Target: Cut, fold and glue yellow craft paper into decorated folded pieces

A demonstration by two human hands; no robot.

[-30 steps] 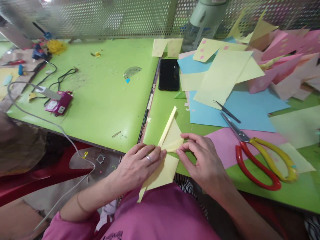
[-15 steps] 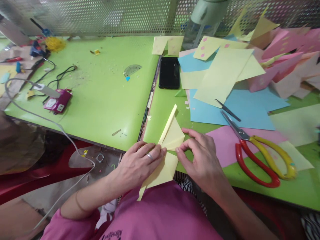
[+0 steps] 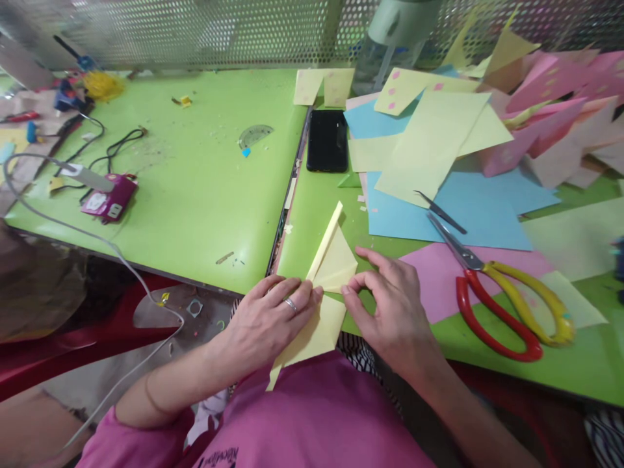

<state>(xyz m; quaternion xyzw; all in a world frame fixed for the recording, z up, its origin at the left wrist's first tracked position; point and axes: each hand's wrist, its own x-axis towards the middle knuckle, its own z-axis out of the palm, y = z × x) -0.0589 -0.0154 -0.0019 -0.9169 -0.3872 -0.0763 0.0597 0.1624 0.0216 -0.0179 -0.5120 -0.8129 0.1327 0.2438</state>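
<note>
A folded sheet of pale yellow paper (image 3: 333, 260) lies at the table's front edge, its lower part hanging over toward my lap. A narrow rolled or folded strip runs up its left side to a point. My left hand (image 3: 277, 312), wearing a ring, holds the paper down along its middle crease, fingers bent together; the thumb is hidden. At the right corner of the sheet, my right hand (image 3: 390, 299) pinches the edge between thumb and index finger, with another finger stretched beyond it. Scissors (image 3: 470, 260) with red and yellow handles rest to the right, near dark tweezers (image 3: 441, 211).
A black phone (image 3: 327, 141) lies ahead of the paper. Blue sheets (image 3: 478, 214), a pink sheet (image 3: 429, 286) and folded pink pieces (image 3: 541, 84) cover the right side. Behind stands a bottle (image 3: 390, 45). On the left are a purple power adapter (image 3: 110, 198) and a protractor (image 3: 256, 135).
The whole view shifts very slightly. Both hands stay in place on the yellow paper, with almost no movement.
</note>
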